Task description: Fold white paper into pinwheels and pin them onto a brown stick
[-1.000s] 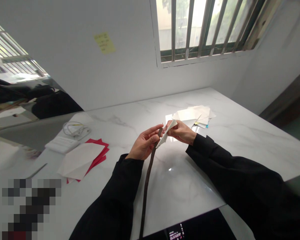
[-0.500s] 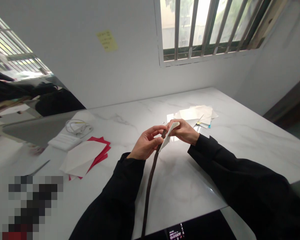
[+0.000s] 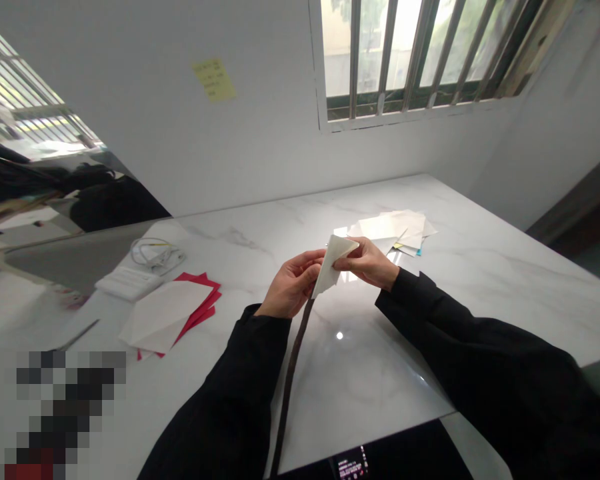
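My left hand [image 3: 291, 285] is closed around the upper end of a long, thin dark brown strip [image 3: 291, 373], which hangs down toward the table's front edge. My right hand [image 3: 367, 263] pinches a folded cream-white paper piece [image 3: 331, 261] between thumb and fingers. The paper lies against the left fingertips and covers the strip's top, so how the two meet is hidden. Behind my right hand, a pile of cream paper pieces [image 3: 405, 227] rests on the table.
On the left of the marble-patterned table [image 3: 260, 230] lie white and red paper pieces [image 3: 163, 313], a white box [image 3: 130, 281] with a coiled cable [image 3: 155, 255], and a thin dark tool [image 3: 83, 333]. A dark screen [image 3: 395, 457] is at the front edge.
The folded paper has turned from nearly edge-on to show its broad face and shifted slightly left over the strip's top. The strip's lower part has swung a little left.
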`<state>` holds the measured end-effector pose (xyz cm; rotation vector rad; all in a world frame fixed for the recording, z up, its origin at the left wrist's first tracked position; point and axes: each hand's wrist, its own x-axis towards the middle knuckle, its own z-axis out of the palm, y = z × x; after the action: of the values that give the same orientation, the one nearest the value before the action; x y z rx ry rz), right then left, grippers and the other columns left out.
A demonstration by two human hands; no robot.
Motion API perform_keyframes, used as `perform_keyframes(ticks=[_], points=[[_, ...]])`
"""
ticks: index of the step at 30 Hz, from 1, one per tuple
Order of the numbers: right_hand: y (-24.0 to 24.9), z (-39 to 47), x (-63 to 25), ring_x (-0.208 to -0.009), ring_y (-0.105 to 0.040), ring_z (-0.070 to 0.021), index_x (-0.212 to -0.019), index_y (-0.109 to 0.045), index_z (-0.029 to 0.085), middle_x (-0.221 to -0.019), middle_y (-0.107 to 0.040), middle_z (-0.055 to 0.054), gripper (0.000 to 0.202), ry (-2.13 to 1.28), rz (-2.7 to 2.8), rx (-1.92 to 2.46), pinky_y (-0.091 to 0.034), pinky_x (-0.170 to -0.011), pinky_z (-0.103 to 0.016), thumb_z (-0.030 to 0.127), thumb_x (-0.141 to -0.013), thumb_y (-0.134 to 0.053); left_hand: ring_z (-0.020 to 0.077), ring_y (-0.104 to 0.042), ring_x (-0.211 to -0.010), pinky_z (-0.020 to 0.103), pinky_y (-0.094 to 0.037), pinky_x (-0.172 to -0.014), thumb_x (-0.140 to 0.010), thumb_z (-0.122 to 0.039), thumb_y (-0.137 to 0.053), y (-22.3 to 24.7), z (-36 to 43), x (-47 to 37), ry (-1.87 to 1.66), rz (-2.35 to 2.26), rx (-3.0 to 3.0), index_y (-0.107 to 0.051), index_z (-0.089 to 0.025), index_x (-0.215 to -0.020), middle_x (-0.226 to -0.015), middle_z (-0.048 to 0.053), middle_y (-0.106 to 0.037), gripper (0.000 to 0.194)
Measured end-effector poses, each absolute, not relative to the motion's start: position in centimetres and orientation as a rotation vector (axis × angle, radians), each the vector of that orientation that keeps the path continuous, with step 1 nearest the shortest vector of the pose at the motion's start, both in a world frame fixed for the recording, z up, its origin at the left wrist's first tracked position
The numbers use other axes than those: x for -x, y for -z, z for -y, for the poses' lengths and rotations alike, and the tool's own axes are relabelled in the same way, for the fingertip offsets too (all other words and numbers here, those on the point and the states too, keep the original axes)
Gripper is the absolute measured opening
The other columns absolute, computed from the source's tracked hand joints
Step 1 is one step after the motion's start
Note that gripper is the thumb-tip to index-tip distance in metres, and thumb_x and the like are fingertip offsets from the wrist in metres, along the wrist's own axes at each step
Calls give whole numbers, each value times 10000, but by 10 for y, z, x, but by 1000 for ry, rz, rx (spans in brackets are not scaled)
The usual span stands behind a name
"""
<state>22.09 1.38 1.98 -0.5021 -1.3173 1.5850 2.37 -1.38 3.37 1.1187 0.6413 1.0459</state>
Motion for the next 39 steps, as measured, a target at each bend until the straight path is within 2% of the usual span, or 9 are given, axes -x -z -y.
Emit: perform_keyframes(ticks=[5,10,16,22,27,30,34,36,39], points=[[-17,-13,-218,-824,-694,-188,-948,-755,140,-896,-764,-53,360,-1597,1279,547,-572,-798,-326,287,-667,-925,115,-583,-574,233,-453,-537,-671,-450,-950,-32,12,-28,-1109,-703,-1035,-818,-158,-988,-747,50,-731,451],[-14,-12,-214,-837,-702,-193,-979,-749,137,-924,-769,-63,394,-1624,1220,577,-572,-802,-323,287,-662,-926,182,-686,-721,254,-514,-615,-607,-389,-987,-25,10,-30,-1118,-688,-982,-807,-149,-951,-818,69,-757,456],[-14,-12,-214,-869,-719,-215,-974,-764,134,-885,-767,-67,398,-1693,1216,553,-582,-817,-337,309,-659,-934,207,-712,-786,272,-546,-670,-631,-312,-964,-18,8,-29,-1094,-697,-930,-798,-146,-930,-857,76,-770,381],[-10,-14,-212,-879,-728,-224,-985,-765,128,-909,-778,-81,438,-1699,1224,595,-591,-826,-348,362,-660,-944,160,-674,-709,256,-543,-650,-692,-313,-914,-12,6,-29,-1082,-691,-863,-779,-155,-1045,-862,59,-762,409],[0,-17,-211,-932,-707,-187,-1083,-748,188,-1044,-768,-71,465,-1673,1215,673,-576,-791,-280,457,-735,-899,137,-634,-698,228,-506,-608,-746,-204,-840,-7,1,-28,-1130,-688,-737,-749,-179,-1099,-880,45,-741,365],[4,-21,-212,-841,-660,-132,-1114,-740,209,-1002,-740,-52,459,-1608,1294,791,-520,-667,-201,520,-792,-842,92,-530,-582,190,-426,-511,-760,-116,-787,-9,-4,-22,-1177,-683,-646,-738,-176,-1041,-745,4,-669,291],[-1,-17,-209,-579,-506,-74,-984,-755,160,-814,-686,-25,450,-1581,1567,988,-366,-465,-184,583,-832,-776,61,-450,-514,174,-393,-484,-742,-46,-754,-15,-11,-11,-1254,-655,-577,-715,-175,-952,-649,-43,-565,250],[-6,-7,-202,-519,-464,-67,-926,-764,144,-760,-678,-22,465,-1658,1767,1003,-332,-438,-203,603,-854,-746,59,-463,-520,170,-407,-500,-740,-35,-746,-17,-12,-10,-1282,-656,-546,-701,-174,-911,-639,-46,-547,225],[-9,10,-189,-518,-468,-67,-849,-757,146,-701,-663,-7,464,-1719,1923,884,-362,-482,-211,606,-888,-712,71,-507,-552,174,-430,-524,-753,-52,-751,-18,-10,-12,-1291,-665,-494,-688,-165,-881,-649,-32,-559,182]])
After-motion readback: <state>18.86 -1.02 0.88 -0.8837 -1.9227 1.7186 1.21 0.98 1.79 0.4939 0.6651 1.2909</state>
